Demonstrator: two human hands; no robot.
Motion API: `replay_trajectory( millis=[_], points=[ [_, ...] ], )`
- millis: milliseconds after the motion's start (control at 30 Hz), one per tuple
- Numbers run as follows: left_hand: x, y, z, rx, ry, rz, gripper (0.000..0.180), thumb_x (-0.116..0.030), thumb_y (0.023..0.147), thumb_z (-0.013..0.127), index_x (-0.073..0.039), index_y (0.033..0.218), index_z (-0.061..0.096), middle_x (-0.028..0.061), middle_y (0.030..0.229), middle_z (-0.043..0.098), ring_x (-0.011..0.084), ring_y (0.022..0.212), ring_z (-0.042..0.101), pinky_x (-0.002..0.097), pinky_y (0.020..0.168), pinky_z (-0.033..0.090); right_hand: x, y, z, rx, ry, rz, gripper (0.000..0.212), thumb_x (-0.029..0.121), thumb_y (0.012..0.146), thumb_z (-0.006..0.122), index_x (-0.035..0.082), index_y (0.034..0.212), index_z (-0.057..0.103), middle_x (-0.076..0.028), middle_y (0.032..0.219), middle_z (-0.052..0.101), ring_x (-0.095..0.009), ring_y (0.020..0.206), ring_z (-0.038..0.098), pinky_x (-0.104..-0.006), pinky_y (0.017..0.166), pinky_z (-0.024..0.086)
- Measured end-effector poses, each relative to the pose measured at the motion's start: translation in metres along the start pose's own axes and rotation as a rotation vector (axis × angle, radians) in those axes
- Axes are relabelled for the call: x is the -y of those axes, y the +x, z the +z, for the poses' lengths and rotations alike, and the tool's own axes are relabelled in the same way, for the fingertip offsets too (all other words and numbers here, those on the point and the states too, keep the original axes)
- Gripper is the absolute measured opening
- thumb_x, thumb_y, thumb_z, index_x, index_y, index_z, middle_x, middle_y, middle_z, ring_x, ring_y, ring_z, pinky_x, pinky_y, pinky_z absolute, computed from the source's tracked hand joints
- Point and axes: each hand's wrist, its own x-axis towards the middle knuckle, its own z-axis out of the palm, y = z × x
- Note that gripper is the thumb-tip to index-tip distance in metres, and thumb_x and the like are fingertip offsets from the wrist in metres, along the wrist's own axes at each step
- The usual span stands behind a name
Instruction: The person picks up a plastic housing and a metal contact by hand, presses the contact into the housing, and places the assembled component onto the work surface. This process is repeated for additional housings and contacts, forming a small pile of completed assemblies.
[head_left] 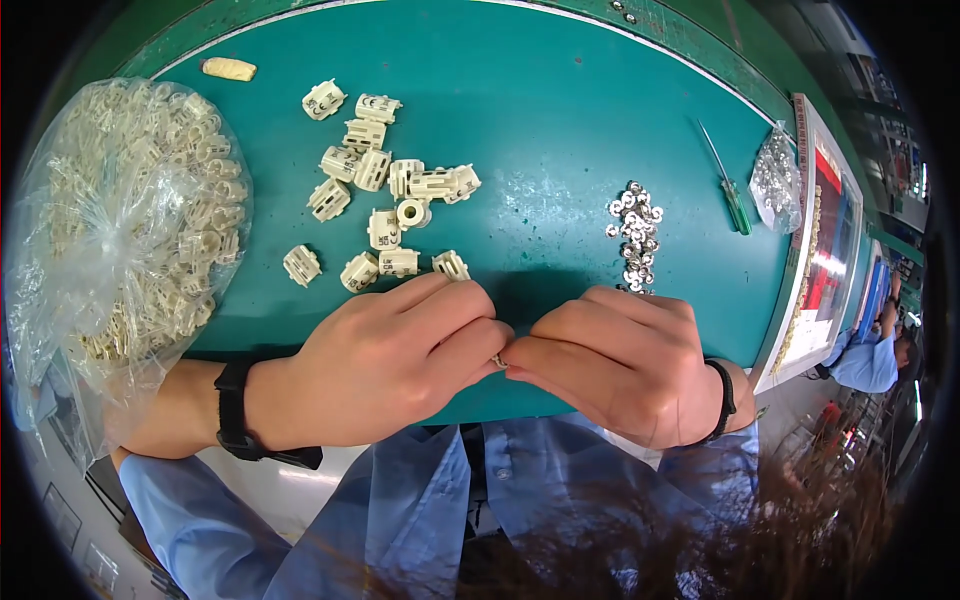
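Note:
My left hand (405, 355) and my right hand (620, 360) meet at the near edge of the green work surface, both closed with fingertips pinched together. A small metal piece (499, 362) peeks out where the fingertips touch; most of it is hidden. Whatever else the left fingers hold is covered by that hand. Just beyond the left hand lie several cream plastic lamp-holder-like parts (398, 262), scattered singly and in a cluster. A loose pile of small shiny metal pieces (636, 235) sits beyond the right hand.
A large clear bag (120, 220) full of cream parts bulges at the left, partly over my left forearm. Far left lies a yellowish stub (229, 69). At right are a green-handled screwdriver (738, 207), a small bag of metal pieces (776, 180) and a white-framed board (790, 315).

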Motion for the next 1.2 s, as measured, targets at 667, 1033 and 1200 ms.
replay_trajectory(
  millis=[667, 1033, 1200],
  points=[
    [-0.002, 0.004, -0.005, 0.016, 0.009, -0.011, 0.034, -0.009, 0.085, 0.095, -0.003, 0.116, 0.083, 0.0083, 0.108, 0.073, 0.0282, 0.088, 0.073, 0.0389, 0.075, 0.062, 0.000, -0.001, 0.003, -0.051, -0.003, 0.009, 0.027, 0.012, 0.073, 0.080, 0.006, 0.099, 0.078, -0.002, 0.086, 0.053, -0.016, 0.070, 0.059, -0.0327, 0.050, 0.051],
    [-0.001, 0.006, -0.008, 0.026, -0.008, 0.003, 0.033, -0.010, 0.086, 0.095, -0.002, 0.115, 0.082, 0.0097, 0.107, 0.074, 0.0303, 0.090, 0.074, 0.0393, 0.076, 0.063, -0.003, 0.001, -0.007, 0.003, 0.025, -0.059, 0.027, 0.013, 0.076, 0.083, 0.008, 0.102, 0.080, -0.001, 0.090, 0.059, -0.016, 0.073, 0.062, -0.0325, 0.055, 0.053],
    [-0.001, 0.005, -0.006, 0.014, -0.004, 0.005, 0.033, -0.008, 0.086, 0.094, -0.001, 0.115, 0.081, 0.0100, 0.108, 0.074, 0.0308, 0.091, 0.074, 0.0395, 0.077, 0.063, -0.002, 0.001, -0.009, 0.077, 0.016, -0.050, 0.034, 0.013, 0.077, 0.087, 0.008, 0.110, 0.086, -0.001, 0.096, 0.068, -0.017, 0.073, 0.066, -0.0321, 0.058, 0.054]
  ],
)
